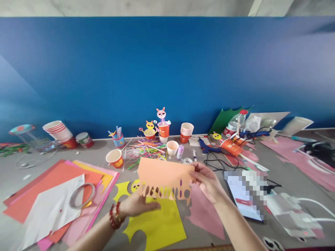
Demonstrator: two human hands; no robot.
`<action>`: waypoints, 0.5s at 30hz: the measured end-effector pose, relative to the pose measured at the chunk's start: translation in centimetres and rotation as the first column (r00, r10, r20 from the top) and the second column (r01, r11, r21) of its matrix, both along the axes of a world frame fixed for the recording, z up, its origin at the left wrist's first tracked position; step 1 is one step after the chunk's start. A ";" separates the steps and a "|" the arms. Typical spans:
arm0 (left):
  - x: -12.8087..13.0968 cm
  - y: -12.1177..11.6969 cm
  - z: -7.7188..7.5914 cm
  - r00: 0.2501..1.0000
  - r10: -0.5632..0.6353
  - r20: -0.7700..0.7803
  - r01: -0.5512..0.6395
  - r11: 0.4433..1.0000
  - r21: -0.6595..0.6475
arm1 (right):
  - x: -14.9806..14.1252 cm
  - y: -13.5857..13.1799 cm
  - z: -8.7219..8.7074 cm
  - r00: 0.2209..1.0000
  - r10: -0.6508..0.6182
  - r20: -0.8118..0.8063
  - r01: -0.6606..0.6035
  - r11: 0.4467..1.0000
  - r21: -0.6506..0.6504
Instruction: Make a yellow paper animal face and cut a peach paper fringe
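Observation:
My right hand [206,179] pinches the right edge of a peach-coloured sheet of craft paper [164,172], held up above the table. Its lower edge is cut into a row of rounded notches, with small purple ovals drawn near the right end. My left hand [136,206], with red bead bracelets at the wrist, is at the sheet's lower left. One digit stretches out to the right, apart from the paper; the other fingers are partly hidden behind the sheet. Beneath lie a yellow cut sheet [162,226] and a pink cut sheet [206,216].
Coloured papers [60,190] with a tape roll [82,196] lie left. Behind are pipe cleaners [146,150], paper cups [114,158] and a rabbit-headed cup figure [164,130]. Right are a blue glue gun [209,148], a tablet [244,197] and a power strip [293,216].

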State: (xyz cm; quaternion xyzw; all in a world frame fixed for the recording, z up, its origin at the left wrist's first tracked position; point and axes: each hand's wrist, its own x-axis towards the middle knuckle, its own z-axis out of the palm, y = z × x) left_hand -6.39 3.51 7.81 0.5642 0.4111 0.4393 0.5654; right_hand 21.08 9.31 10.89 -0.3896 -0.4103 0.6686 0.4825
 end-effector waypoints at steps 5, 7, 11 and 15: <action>2.8 -1.4 1.0 0.991 -0.135 0.004 0.135 0.991 0.008 | -2.3 -0.6 -0.7 0.998 -0.022 0.055 0.017 0.996 0.083; 3.8 -1.3 1.3 0.998 0.057 -0.017 -0.058 0.997 -0.053 | -2.5 -1.1 -0.6 0.990 -0.016 0.142 -0.007 0.987 0.160; 4.5 -0.8 2.0 0.975 0.194 -0.106 -0.201 0.978 -0.063 | -0.4 -1.7 -0.3 0.906 -0.017 0.423 -0.137 0.934 0.330; 3.6 -0.7 2.7 0.962 0.235 -0.141 -0.232 0.972 0.035 | 4.8 -2.0 -1.9 0.503 -0.386 0.773 -0.056 0.878 0.475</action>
